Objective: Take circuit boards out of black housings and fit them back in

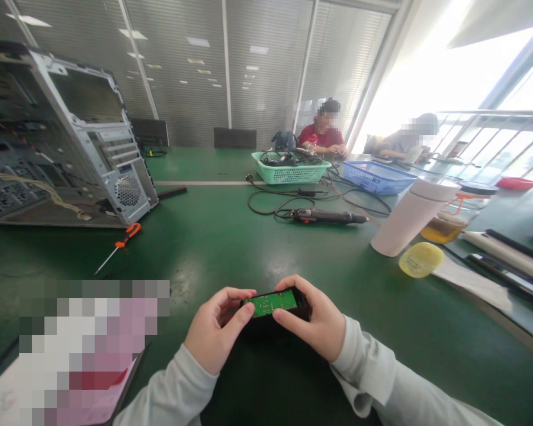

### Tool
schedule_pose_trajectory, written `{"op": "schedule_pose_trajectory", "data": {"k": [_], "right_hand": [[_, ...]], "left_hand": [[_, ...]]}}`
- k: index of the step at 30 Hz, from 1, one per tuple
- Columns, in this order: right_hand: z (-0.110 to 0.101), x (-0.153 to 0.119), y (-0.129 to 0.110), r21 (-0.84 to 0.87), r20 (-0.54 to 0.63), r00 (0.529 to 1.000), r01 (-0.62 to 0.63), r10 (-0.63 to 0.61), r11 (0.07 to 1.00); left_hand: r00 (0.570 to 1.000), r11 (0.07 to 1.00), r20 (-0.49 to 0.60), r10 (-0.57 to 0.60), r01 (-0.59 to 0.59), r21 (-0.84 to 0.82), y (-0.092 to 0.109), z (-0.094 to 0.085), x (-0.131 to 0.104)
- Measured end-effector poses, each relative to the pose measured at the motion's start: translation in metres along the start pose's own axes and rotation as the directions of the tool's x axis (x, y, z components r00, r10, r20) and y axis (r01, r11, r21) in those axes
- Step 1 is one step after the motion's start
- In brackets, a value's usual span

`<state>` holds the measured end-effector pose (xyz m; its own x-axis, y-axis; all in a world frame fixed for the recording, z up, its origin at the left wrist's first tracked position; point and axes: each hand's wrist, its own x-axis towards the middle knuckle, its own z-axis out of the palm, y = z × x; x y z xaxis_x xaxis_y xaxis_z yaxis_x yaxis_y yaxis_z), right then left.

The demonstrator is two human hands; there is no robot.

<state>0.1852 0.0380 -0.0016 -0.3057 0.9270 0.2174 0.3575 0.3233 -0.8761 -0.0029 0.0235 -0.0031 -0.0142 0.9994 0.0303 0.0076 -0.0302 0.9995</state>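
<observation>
Between my two hands, at the near side of the green table, is a green circuit board (270,303) in a black casing (299,300). My left hand (222,325) grips its left end, thumb at the board's edge and fingers at the far side. Around the right end my right hand (315,322) is closed, its thumb near the board's front edge and the index finger along the back. The underside of the casing is hidden. An orange-handled screwdriver (125,238) lies to the left, beyond my left hand.
An open computer case (89,148) stands at the left. A black electric screwdriver (324,216) with its cable lies ahead, near a green basket (293,173) and a blue basket (377,178). A pink tumbler (411,219) and a yellow object (421,259) are at right. Two people sit across.
</observation>
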Motion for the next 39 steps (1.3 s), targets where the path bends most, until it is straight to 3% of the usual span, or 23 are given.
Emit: {"op": "schedule_pose_trajectory", "data": {"k": [10, 14, 21, 25, 28, 30, 32, 35, 37, 39], "right_hand": [[0.005, -0.002, -0.003, 0.087, 0.016, 1.0, -0.021, 0.019, 0.996], [0.003, -0.001, -0.003, 0.125, 0.009, 0.999, -0.042, 0.041, 0.991], [0.003, -0.003, -0.011, 0.124, 0.06, 0.997, -0.052, 0.045, 0.991], [0.005, -0.006, -0.005, 0.172, 0.063, 0.994, -0.104, 0.095, 0.979], [0.006, -0.007, -0.001, 0.244, 0.095, 0.983, -0.174, 0.155, 0.954], [0.005, -0.007, -0.002, 0.247, 0.088, 0.981, -0.192, 0.175, 0.95], [0.0, -0.004, -0.005, 0.251, 0.061, 0.976, -0.217, 0.209, 0.943], [-0.014, 0.004, -0.009, 0.4, 0.059, 0.93, -0.356, 0.364, 0.845], [-0.024, 0.011, -0.009, 0.558, 0.076, 0.842, -0.48, 0.534, 0.677], [-0.033, 0.017, -0.01, 0.661, 0.083, 0.756, -0.529, 0.649, 0.532]], "left_hand": [[1.0, 0.999, -0.022, 0.012, -0.011, 0.034, 0.01, -0.004, 0.002], [0.998, 0.986, 0.056, -0.001, -0.008, 0.166, 0.006, -0.007, 0.002], [0.969, 0.892, 0.207, 0.139, -0.213, 0.399, 0.003, -0.006, -0.003], [0.972, 0.89, 0.182, 0.148, -0.212, 0.404, 0.003, -0.005, -0.001], [0.994, 0.942, 0.016, 0.105, -0.105, 0.319, 0.003, -0.005, 0.003], [0.99, 0.977, -0.127, 0.056, -0.028, 0.21, 0.004, -0.006, 0.006], [0.979, 0.999, -0.203, -0.018, 0.028, 0.044, 0.004, -0.006, 0.008], [0.972, 0.959, -0.13, -0.197, 0.164, -0.23, 0.004, -0.008, 0.01], [0.961, 0.904, -0.03, -0.276, 0.248, -0.349, 0.005, -0.009, 0.01], [0.956, 0.837, 0.082, -0.282, 0.287, -0.466, 0.005, -0.01, 0.01]]}}
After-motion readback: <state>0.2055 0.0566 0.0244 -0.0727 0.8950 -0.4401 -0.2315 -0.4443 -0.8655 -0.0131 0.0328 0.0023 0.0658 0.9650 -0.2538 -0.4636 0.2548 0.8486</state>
